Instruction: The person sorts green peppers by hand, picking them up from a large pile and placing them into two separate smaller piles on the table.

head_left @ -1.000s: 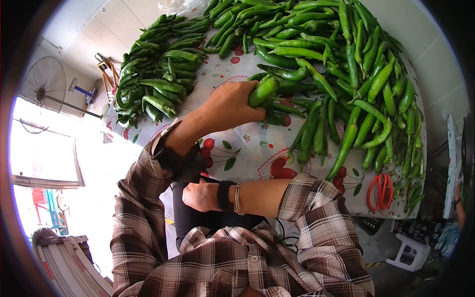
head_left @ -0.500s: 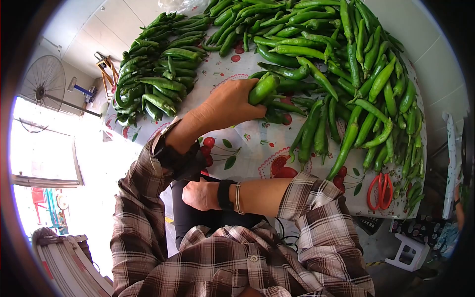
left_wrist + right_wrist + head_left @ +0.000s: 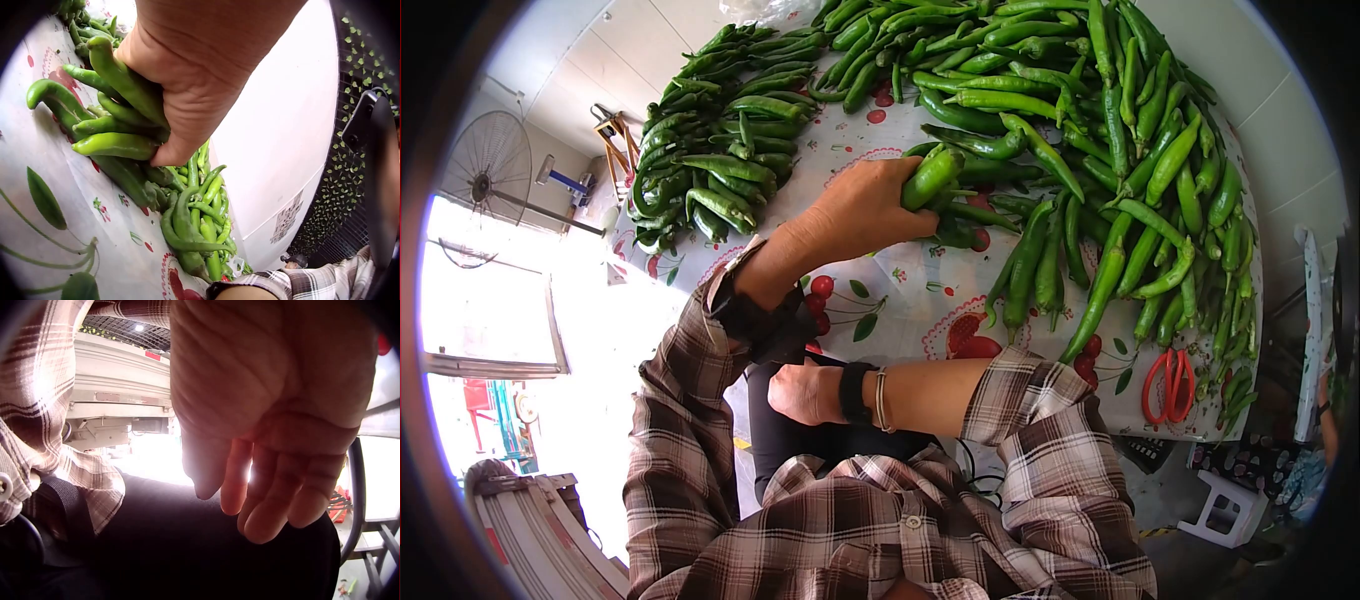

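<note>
My left hand (image 3: 865, 207) grips a bunch of several green peppers (image 3: 128, 94), low over the table. In the left wrist view the thumb lies along their near side and their tips point out past the hand. From the head view only one thick pepper (image 3: 933, 178) of the bunch shows well; the palm hides much of the rest. More green peppers (image 3: 1028, 265) lie just right of this hand. Down at the lap, my right hand (image 3: 800, 393) holds nothing. Its fingers (image 3: 269, 515) hang loosely bent over the dark trousers in the right wrist view.
A large heap of peppers (image 3: 1140, 130) covers the table's right and back. Another pile (image 3: 730, 150) sits at the left. Red-handled scissors (image 3: 1168, 388) lie by the near right edge of the cherry-patterned tablecloth (image 3: 880, 290). A white stool (image 3: 1225, 510) stands below.
</note>
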The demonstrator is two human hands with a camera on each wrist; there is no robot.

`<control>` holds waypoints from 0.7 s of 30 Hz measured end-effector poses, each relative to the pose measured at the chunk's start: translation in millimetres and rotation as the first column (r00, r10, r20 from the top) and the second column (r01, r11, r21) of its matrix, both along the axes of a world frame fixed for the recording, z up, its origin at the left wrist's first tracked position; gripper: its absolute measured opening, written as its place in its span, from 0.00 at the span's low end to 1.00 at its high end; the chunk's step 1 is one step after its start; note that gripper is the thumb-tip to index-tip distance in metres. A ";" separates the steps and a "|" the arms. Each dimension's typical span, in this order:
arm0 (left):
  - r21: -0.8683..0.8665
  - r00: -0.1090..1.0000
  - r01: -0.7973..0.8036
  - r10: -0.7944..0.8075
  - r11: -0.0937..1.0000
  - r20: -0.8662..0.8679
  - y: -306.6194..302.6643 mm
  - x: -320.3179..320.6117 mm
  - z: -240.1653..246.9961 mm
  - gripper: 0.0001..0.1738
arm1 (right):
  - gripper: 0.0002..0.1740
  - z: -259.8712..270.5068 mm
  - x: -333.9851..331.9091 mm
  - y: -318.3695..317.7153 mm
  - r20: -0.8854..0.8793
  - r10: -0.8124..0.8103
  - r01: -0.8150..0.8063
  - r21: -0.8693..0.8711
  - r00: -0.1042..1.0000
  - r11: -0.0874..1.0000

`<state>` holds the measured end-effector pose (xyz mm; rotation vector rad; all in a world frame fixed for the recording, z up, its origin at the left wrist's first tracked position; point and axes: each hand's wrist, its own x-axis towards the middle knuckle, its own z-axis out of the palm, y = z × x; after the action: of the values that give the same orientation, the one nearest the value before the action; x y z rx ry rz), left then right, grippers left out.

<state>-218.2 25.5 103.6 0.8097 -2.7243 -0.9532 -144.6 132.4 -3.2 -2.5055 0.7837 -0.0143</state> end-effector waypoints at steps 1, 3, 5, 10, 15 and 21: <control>-0.005 1.000 -0.001 0.001 1.000 -0.001 0.0 -0.1 -0.1 0.23 | 0.11 -0.1 0.1 -0.2 0.000 0.000 0.000 0.000 1.000 1.000; 0.000 1.000 0.000 0.000 1.000 0.001 0.5 -0.1 1.2 0.23 | 0.11 -0.2 0.4 -0.5 -0.008 0.007 -0.007 0.016 1.000 1.000; 0.004 1.000 0.000 0.000 1.000 0.002 0.8 -0.1 2.0 0.23 | 0.11 -2.6 1.6 -0.2 -0.001 -0.001 0.001 0.008 1.000 1.000; 0.017 1.000 0.016 -0.016 1.000 -0.002 -0.3 -0.6 2.6 0.22 | 0.11 2.7 -0.7 -0.1 -0.008 -0.005 0.005 0.024 1.000 1.000; 0.010 1.000 0.017 -0.017 1.000 -0.009 -0.9 -0.5 1.6 0.22 | 0.10 3.1 -2.1 0.6 0.001 -0.011 0.011 0.000 1.000 1.000; 0.003 1.000 0.011 -0.011 1.000 -0.002 -1.4 0.0 0.4 0.22 | 0.09 -3.5 0.5 0.5 0.042 -0.029 0.030 -0.013 0.999 0.999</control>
<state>-218.2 24.1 104.1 0.7941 -2.7294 -0.9594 -144.1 133.0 -6.7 -2.4982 0.8060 -0.0822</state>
